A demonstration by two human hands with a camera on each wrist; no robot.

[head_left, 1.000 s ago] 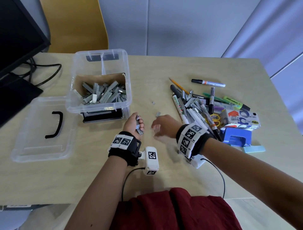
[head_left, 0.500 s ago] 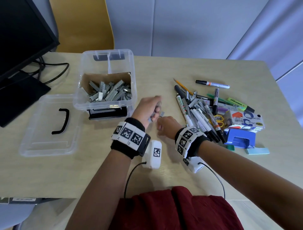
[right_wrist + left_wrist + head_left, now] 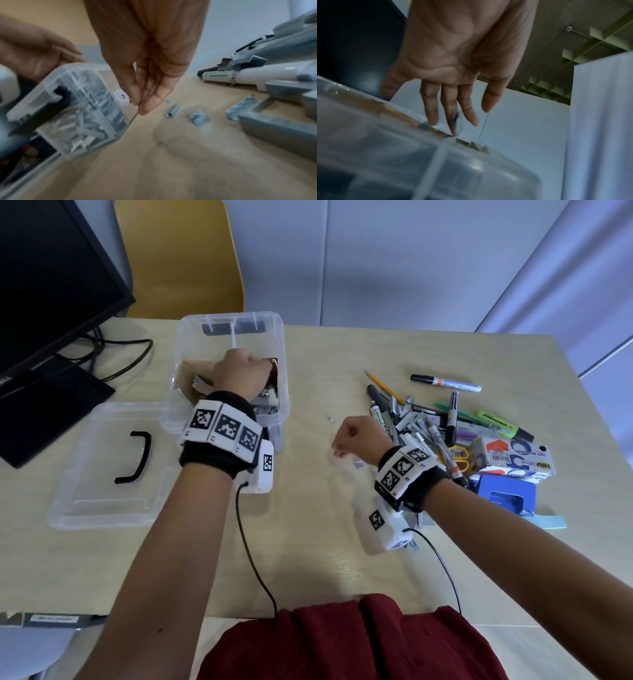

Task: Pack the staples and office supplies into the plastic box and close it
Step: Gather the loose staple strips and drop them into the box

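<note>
The clear plastic box (image 3: 233, 318) stands open at the table's back left, with grey staple strips (image 3: 263, 405) lying on brown card inside. My left hand (image 3: 239, 374) hangs over it, fingers straight and pointing down (image 3: 458, 119); a blurred grey strip (image 3: 456, 119) is by the middle finger. My right hand (image 3: 352, 436) hovers above the table between the box and the supply pile, its fingers and thumb drawn together (image 3: 145, 102) with nothing seen between them. Loose staples (image 3: 173, 111) lie just beyond it, and more sit among the markers (image 3: 407, 422).
The box's lid (image 3: 102, 474) with its black handle lies flat left of the box. Markers (image 3: 445, 385), a highlighter (image 3: 503, 424), yellow scissors (image 3: 459, 453), a tape box (image 3: 513, 457) and a blue punch (image 3: 503, 494) crowd the right. A monitor (image 3: 51, 285) and cables (image 3: 113, 354) are at far left.
My left hand, which held staple strips near the right hand, has gone up and left over the box and opened. The right hand has stayed near the pile.
</note>
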